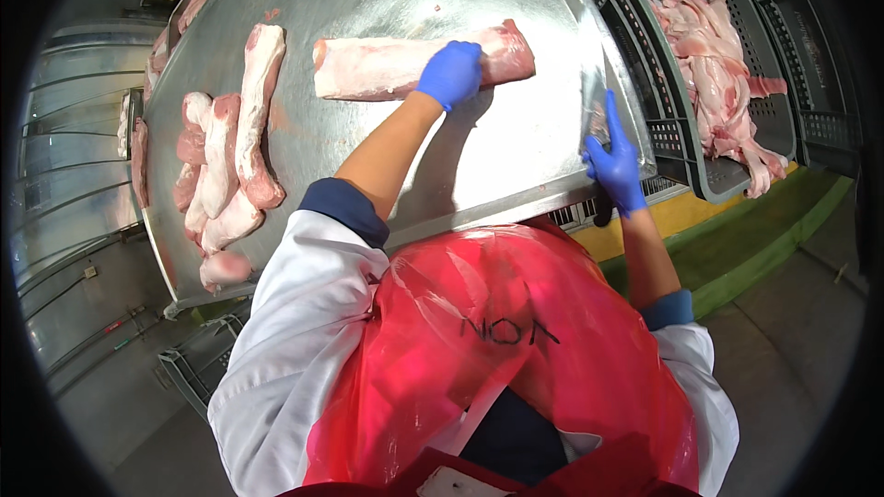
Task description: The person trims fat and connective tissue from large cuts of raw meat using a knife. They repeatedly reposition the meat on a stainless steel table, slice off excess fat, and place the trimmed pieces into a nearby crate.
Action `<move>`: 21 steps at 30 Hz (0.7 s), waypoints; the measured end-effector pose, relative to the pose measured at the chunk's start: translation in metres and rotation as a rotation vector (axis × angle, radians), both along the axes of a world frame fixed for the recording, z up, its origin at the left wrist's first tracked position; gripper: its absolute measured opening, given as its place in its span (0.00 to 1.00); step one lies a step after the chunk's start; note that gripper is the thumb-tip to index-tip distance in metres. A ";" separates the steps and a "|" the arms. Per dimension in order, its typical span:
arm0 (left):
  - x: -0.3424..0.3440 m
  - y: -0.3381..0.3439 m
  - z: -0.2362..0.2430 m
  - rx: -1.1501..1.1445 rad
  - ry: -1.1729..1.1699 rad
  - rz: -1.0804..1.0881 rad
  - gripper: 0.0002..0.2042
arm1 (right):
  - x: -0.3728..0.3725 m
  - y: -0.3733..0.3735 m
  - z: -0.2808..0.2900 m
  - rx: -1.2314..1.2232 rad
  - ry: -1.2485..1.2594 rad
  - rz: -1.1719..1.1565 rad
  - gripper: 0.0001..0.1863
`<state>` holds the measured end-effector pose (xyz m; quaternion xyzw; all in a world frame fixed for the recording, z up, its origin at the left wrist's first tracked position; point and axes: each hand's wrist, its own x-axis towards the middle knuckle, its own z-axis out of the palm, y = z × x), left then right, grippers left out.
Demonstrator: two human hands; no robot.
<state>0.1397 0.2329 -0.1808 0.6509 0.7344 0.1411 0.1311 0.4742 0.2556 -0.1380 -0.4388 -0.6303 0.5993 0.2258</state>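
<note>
A long, pale pork loin (368,69) lies crosswise on the metal table, its redder end to the right. My left hand (450,74), in a blue glove, is closed over the loin right of its middle, pressing it from above. At the table's right rim, my right hand (615,161), also gloved in blue, has its index finger stretched forward and the other fingers curled. It seems to grip a knife; a dark handle-like end (603,212) shows below the palm, and the blade is hard to tell from the shiny rim.
Several long meat pieces (221,156) lie heaped on the table's left side. At right, a grey perforated crate (663,120) holds pale fatty trimmings (709,64). The raised metal rim (543,198) runs along the near edge. A green and yellow platform (737,239) lies below.
</note>
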 end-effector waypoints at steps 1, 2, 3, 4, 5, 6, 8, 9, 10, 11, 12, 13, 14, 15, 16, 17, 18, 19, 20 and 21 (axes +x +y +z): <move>-0.005 0.004 0.002 0.020 -0.049 0.011 0.07 | -0.014 0.002 0.003 -0.015 0.035 0.030 0.44; -0.011 0.006 0.005 0.037 -0.094 0.025 0.07 | -0.033 0.007 -0.001 -0.003 0.032 0.052 0.43; -0.014 0.007 0.009 0.053 -0.142 0.038 0.07 | -0.055 0.014 -0.005 0.007 0.026 0.073 0.43; -0.013 0.011 0.016 0.028 -0.142 0.064 0.07 | -0.076 0.023 -0.006 0.030 -0.020 0.118 0.43; -0.016 0.012 0.017 0.039 -0.115 0.034 0.07 | -0.098 0.032 -0.008 0.054 -0.062 0.173 0.43; -0.019 0.016 0.016 0.049 -0.090 0.002 0.07 | -0.119 0.040 -0.017 0.084 -0.038 0.179 0.43; -0.020 0.019 0.020 0.055 -0.091 -0.036 0.07 | -0.143 0.046 -0.035 0.113 -0.048 0.212 0.42; -0.020 0.022 0.024 0.054 -0.117 -0.042 0.07 | -0.147 0.046 -0.039 0.112 -0.077 0.240 0.42; -0.021 0.024 0.028 0.054 -0.148 -0.044 0.07 | -0.140 0.042 -0.036 0.084 -0.163 0.296 0.42; -0.022 0.025 0.030 0.031 -0.171 -0.039 0.07 | -0.129 0.035 -0.028 0.054 -0.251 0.353 0.42; -0.028 0.022 0.029 0.010 -0.194 -0.018 0.07 | -0.110 0.020 -0.005 -0.067 -0.227 0.429 0.42; -0.034 0.024 0.028 -0.003 -0.214 -0.002 0.07 | -0.089 0.007 -0.005 -0.130 -0.160 0.437 0.40; -0.043 0.023 0.020 0.047 -0.271 -0.058 0.07 | -0.078 0.003 -0.011 -0.153 -0.107 0.453 0.40; -0.046 0.024 0.019 0.011 -0.328 -0.046 0.07 | -0.072 -0.001 -0.018 -0.181 -0.053 0.464 0.40; -0.046 0.027 0.021 -0.032 -0.386 -0.043 0.07 | -0.082 0.003 -0.022 -0.172 -0.070 0.457 0.41; -0.045 0.032 0.028 -0.071 -0.442 -0.045 0.07 | -0.107 0.018 -0.025 -0.158 -0.084 0.446 0.41; -0.044 0.039 0.039 -0.144 -0.276 -0.067 0.08 | -0.133 0.036 -0.029 -0.139 -0.099 0.432 0.41; -0.042 0.045 0.043 -0.132 -0.322 -0.062 0.08 | -0.160 0.050 -0.037 -0.128 0.019 0.381 0.42; -0.042 0.048 0.045 -0.120 -0.368 -0.047 0.08 | -0.178 0.057 -0.043 -0.125 0.041 0.346 0.42; -0.041 0.052 0.046 -0.108 -0.413 -0.033 0.08 | -0.177 0.057 -0.049 -0.129 0.023 0.358 0.42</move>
